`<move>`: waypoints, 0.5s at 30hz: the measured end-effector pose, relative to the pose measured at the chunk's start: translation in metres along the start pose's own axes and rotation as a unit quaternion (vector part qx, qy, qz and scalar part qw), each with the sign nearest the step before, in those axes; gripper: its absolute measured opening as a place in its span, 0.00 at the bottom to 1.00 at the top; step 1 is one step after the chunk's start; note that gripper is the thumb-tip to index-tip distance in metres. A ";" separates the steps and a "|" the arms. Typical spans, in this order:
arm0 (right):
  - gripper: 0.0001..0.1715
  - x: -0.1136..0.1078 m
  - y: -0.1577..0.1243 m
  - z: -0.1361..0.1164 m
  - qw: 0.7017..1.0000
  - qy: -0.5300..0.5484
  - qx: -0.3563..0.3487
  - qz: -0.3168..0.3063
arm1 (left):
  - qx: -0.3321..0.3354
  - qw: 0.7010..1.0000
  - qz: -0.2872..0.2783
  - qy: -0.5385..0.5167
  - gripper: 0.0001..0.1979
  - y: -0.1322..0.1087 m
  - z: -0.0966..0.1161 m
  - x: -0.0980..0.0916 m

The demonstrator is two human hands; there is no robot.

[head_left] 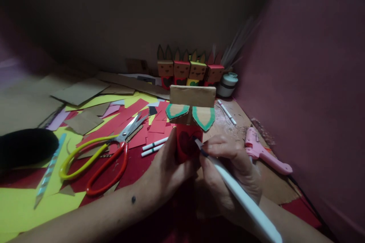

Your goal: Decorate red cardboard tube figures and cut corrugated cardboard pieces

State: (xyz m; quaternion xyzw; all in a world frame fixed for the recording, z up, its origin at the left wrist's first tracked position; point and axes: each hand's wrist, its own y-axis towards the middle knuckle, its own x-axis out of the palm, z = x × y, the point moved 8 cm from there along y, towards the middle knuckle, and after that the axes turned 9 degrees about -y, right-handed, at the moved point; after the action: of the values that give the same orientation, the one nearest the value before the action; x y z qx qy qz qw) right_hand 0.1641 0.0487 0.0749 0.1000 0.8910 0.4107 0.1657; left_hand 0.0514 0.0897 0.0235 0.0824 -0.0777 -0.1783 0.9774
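My left hand is wrapped round a cardboard bunny figure with a red body. Its flat cardboard head faces up, and two ears edged in green hang toward me. On the red front a dark heart is drawn. Between the fingers of my right hand is a white marker, its tip touching or very near the heart's right side. Two more white markers lie just left of the figure. Scissors with one yellow and one red handle rest open on paper scraps.
Several finished-looking bunny figures stand at the back, beside a pale blue jar. A pink glue gun and another marker lie to the right. Cardboard pieces, a striped pencil and a black rounded object are on the left.
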 end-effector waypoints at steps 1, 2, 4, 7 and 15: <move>0.14 0.000 0.000 0.000 1.000 -0.002 -0.002 0.006 | -0.005 1.000 0.002 0.000 0.18 0.000 0.000 0.000; 0.14 0.000 0.000 0.000 1.000 -0.002 -0.004 0.007 | -0.008 1.000 0.004 0.005 0.18 -0.001 0.000 0.000; 0.14 0.002 -0.001 0.001 1.000 -0.003 -0.001 -0.005 | -0.009 1.000 0.004 0.015 0.18 -0.002 -0.001 -0.001; 0.13 0.004 -0.002 0.002 0.999 0.007 -0.002 -0.031 | 0.005 1.000 -0.004 0.026 0.16 -0.003 -0.005 -0.003; 0.14 0.002 -0.002 0.002 1.000 0.009 0.011 -0.027 | 0.004 1.000 0.006 0.019 0.19 -0.001 -0.001 -0.003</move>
State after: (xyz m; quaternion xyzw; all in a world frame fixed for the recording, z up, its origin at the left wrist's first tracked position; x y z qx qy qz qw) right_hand 0.1634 0.0495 0.0721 0.0742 0.8991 0.3973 0.1681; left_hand 0.0491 0.0903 0.0221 0.0892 -0.0598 -0.1707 0.9795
